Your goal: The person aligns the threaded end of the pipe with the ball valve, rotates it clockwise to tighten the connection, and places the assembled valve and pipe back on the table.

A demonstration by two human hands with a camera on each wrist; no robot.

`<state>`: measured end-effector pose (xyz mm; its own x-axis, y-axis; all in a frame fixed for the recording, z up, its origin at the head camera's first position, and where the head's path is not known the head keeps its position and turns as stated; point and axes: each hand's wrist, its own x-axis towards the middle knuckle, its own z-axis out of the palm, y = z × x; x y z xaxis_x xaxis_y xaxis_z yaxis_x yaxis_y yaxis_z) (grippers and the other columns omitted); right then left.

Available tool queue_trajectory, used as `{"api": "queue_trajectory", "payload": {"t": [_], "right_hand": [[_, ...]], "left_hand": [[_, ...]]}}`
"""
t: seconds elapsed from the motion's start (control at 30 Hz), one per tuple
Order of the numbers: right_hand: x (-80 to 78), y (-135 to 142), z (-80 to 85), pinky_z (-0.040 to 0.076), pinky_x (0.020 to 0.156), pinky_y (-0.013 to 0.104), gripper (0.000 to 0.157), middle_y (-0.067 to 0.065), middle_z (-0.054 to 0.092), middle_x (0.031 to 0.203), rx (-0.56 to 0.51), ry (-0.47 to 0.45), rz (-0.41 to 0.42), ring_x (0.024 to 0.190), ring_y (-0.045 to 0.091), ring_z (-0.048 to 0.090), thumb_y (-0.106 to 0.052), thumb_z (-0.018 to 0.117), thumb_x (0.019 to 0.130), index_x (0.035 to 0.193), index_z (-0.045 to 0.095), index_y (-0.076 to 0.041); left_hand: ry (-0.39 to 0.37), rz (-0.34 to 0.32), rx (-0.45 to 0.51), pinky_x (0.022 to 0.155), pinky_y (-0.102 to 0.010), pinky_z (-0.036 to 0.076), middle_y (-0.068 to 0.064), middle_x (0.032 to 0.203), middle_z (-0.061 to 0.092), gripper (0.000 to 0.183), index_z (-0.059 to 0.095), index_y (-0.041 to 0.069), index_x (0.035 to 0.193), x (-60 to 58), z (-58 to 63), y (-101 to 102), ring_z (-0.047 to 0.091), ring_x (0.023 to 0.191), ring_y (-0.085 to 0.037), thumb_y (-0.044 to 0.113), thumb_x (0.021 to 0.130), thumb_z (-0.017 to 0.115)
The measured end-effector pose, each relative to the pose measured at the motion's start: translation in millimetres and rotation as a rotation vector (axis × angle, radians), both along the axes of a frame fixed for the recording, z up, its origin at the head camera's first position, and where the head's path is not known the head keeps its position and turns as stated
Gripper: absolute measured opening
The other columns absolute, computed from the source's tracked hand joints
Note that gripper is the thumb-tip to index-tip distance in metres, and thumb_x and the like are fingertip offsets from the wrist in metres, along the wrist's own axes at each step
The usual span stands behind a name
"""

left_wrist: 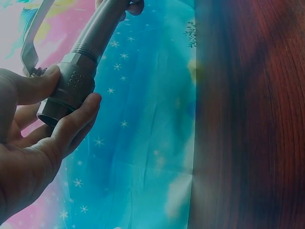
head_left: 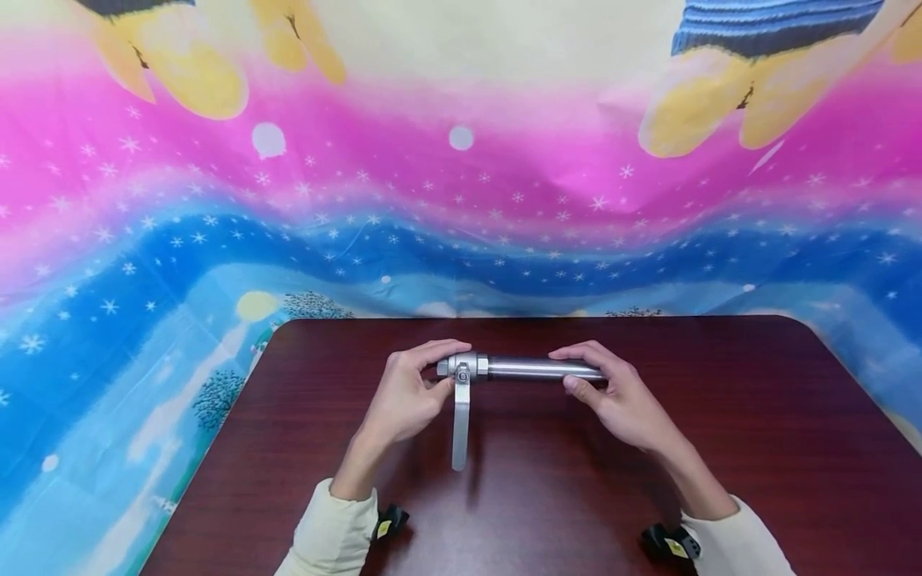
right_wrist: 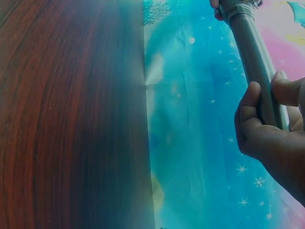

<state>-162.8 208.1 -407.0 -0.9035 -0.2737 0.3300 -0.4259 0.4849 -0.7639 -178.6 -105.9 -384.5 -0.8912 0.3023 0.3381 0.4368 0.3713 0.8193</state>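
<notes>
A ball valve with a flat metal lever handle is joined to a straight steel pipe. Both are held level above the table in the head view, the lever pointing toward me. My left hand grips the valve body between thumb and fingers. At the other end, my right hand holds the pipe, thumb on one side and fingers curled round the other. Some thread shows on the pipe where it meets the valve's hex end. The pipe's far end is hidden in the right hand.
A dark reddish wooden table with rounded far corners lies below the hands. Behind it hangs a printed cloth in pink and blue with snowflakes. Black wrist devices sit at both light sleeves.
</notes>
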Motion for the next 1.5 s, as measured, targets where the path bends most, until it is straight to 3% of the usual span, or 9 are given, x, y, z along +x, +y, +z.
{"api": "queue_trajectory", "payload": {"t": [0.33,0.57,0.7,0.9,1.2,1.5], "right_hand": [[-1.5,1.6,0.7,0.057,0.071,0.028,0.033,0.005,0.069,0.116,-0.007,0.0,0.037,0.084,0.013,0.067,-0.007,0.067,0.104,0.137,0.07,-0.012],[1.2,-1.6,-0.8,0.047,0.082,0.021,0.046,0.003,0.064,0.135,0.021,0.047,-0.002,0.107,0.008,0.056,-0.004,0.077,0.097,0.139,0.068,-0.021],[2.8,-2.7,-2.0,0.046,0.08,0.019,0.052,0.004,0.061,0.138,0.011,0.081,-0.01,0.116,0.004,0.052,0.004,0.079,0.092,0.137,0.069,-0.02],[3.8,-1.8,-2.3,0.047,0.068,0.021,0.048,0.004,0.062,0.129,0.003,0.106,-0.026,0.102,0.007,0.054,0.007,0.079,0.09,0.131,0.072,-0.016],[2.1,0.3,0.8,0.046,0.076,0.019,0.046,0.004,0.067,0.128,0.004,0.135,-0.028,0.107,0.003,0.056,0.006,0.08,0.089,0.129,0.075,-0.018],[0.2,-0.4,5.5,0.046,0.08,0.021,0.043,0.002,0.07,0.13,0.045,0.135,-0.026,0.103,0.005,0.058,0.0,0.078,0.094,0.133,0.074,-0.02]], "left_hand": [[0.022,0.002,-0.013,0.076,-0.033,0.063,-0.009,0.131,0.076,0.049,0.078,0.01,0.129,0.3,-2.1,0.3,0.068,0.1,-0.02,-0.015,0.087,0.071],[0.004,0.015,-0.03,0.072,-0.023,0.058,-0.009,0.127,0.077,0.049,0.078,0.011,0.128,0.9,-2.2,1.7,0.066,0.092,-0.021,-0.014,0.086,0.07],[0.009,0.03,-0.041,0.07,-0.024,0.056,-0.007,0.123,0.078,0.049,0.078,0.012,0.127,1.1,-2.9,2.1,0.064,0.086,-0.017,-0.014,0.086,0.071],[0.02,0.03,-0.04,0.073,-0.029,0.059,-0.008,0.12,0.079,0.047,0.079,0.011,0.126,0.8,-3.2,2.6,0.064,0.084,-0.016,-0.013,0.085,0.073],[0.006,0.025,-0.023,0.07,-0.022,0.057,-0.01,0.119,0.08,0.046,0.08,0.01,0.125,0.7,-2.0,2.4,0.066,0.079,-0.013,-0.012,0.085,0.074],[0.029,0.009,-0.005,0.079,-0.022,0.061,-0.01,0.129,0.078,0.046,0.079,0.009,0.127,-2.3,-1.5,0.0,0.07,0.094,-0.019,-0.012,0.086,0.074]]}}
